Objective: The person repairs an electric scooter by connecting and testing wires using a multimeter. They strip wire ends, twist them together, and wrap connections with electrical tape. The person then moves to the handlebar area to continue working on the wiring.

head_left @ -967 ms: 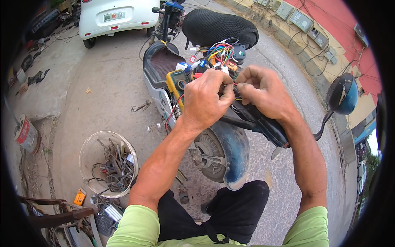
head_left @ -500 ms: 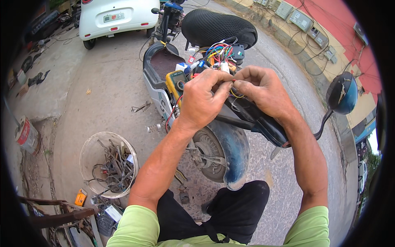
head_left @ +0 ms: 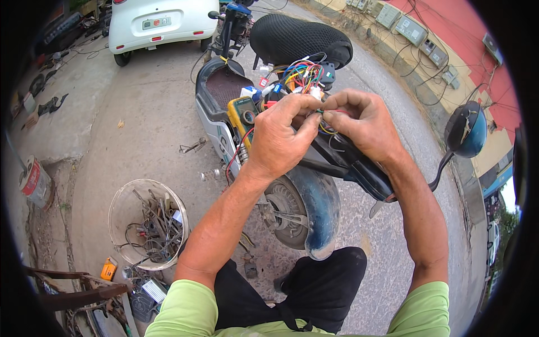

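Above the rear of a scooter, my left hand (head_left: 285, 133) and my right hand (head_left: 362, 122) meet fingertip to fingertip. Both pinch thin wires; a bit of green shows between the fingertips and a red strand runs by my right fingers. Most of what they grip is covered by the fingers. Just beyond lies a tangle of coloured wires (head_left: 303, 74) with a white connector (head_left: 316, 92). A yellow multimeter (head_left: 242, 112) leans beside my left hand, a red lead hanging from it. Below the hands is the scooter's blue rear fender (head_left: 317, 208).
The black mesh seat (head_left: 300, 38) is tipped up behind the wires. A mirror (head_left: 467, 128) juts out at right. On the ground at left stand a bucket of tools (head_left: 119, 224) and a red-white can (head_left: 36, 182). A white car (head_left: 163, 33) is parked ahead.
My fingertips have shifted slightly on the wires, and green now shows between them where red showed before. The red strand has come into sight by my right fingers.
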Demonstrator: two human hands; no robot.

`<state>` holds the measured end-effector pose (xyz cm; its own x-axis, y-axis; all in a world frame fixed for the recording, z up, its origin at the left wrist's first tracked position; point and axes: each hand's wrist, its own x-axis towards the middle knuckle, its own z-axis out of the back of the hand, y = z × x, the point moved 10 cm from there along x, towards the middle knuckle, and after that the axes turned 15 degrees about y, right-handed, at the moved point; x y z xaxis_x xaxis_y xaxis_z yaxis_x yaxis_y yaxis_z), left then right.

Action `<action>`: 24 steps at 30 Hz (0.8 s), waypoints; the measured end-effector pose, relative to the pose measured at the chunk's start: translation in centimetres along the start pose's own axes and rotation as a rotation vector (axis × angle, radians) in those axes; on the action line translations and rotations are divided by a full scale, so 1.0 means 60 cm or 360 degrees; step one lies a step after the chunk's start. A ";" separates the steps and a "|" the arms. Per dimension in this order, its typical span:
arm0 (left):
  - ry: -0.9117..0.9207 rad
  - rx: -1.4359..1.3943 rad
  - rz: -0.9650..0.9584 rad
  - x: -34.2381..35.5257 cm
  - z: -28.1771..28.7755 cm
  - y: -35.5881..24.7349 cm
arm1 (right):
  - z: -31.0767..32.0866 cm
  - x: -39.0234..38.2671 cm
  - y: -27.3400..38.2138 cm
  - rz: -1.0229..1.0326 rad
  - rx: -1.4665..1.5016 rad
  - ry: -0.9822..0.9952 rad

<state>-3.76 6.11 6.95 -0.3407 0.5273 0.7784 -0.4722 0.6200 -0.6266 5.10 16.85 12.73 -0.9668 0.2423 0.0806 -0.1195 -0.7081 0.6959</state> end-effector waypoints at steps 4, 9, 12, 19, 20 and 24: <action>0.0031 -0.0028 -0.0011 0.000 -0.001 -0.004 | 0.005 -0.004 0.012 0.0056 -0.0241 -0.0055; 0.0009 -0.0044 -0.0039 0.000 0.001 0.000 | 0.008 -0.004 0.020 0.0213 -0.0367 -0.0138; 0.0015 -0.0052 -0.0029 -0.001 0.002 0.000 | 0.005 -0.007 0.037 0.0293 -0.0501 -0.0178; 0.0021 0.0018 -0.0087 -0.001 0.006 -0.002 | -0.007 -0.012 0.074 0.0389 -0.0786 -0.0224; 0.0017 0.0013 -0.0091 -0.001 0.007 -0.003 | -0.009 -0.013 0.078 0.0406 -0.0832 -0.0224; 0.0020 0.0027 -0.0048 -0.003 0.010 -0.005 | -0.018 -0.014 0.088 0.0466 -0.0992 -0.0220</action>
<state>-4.06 5.51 7.02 -0.3161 0.5156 0.7964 -0.4959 0.6259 -0.6020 5.04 12.20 15.58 -0.9463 0.0368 0.3211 -0.0059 -0.9953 0.0965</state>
